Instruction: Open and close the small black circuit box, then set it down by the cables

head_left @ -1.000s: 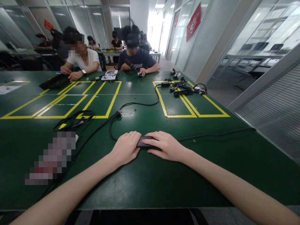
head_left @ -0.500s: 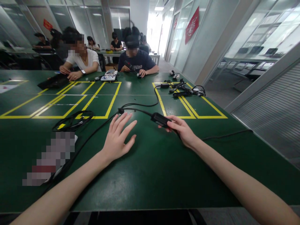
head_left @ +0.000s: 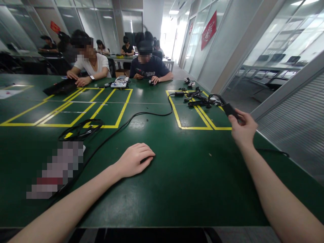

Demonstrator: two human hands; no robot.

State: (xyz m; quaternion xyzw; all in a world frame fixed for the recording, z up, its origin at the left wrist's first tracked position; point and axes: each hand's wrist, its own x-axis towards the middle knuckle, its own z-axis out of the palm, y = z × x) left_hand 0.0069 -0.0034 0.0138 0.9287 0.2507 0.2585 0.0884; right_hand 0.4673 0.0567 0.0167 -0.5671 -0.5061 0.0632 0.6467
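Note:
My right hand [head_left: 244, 130] grips a black power adapter [head_left: 230, 110] above the right side of the green table. A black cable curves from the adapter's far end toward the pile of black adapters and cables [head_left: 196, 98], and another stretch of cable [head_left: 272, 152] lies to the right of my wrist. My left hand [head_left: 136, 159] rests palm down on the table, fingers loosely bent and thumb apart, with nothing seen in it. Left of that hand, a long black cable [head_left: 111, 135] runs across the table to another black adapter [head_left: 179, 94].
A coiled black cable with a yellow tag [head_left: 81, 130] lies at left, above a blurred-out flat object [head_left: 57, 168]. Yellow tape outlines [head_left: 124, 108] mark the green table [head_left: 162, 199]. Across it, two people sit with a black case [head_left: 59, 87] and a white device [head_left: 120, 82].
My right hand has carried the adapter to the right and raised it. My left hand has drawn back toward me, its spread fingers now bent on the table. The small black piece near it has gone from there.

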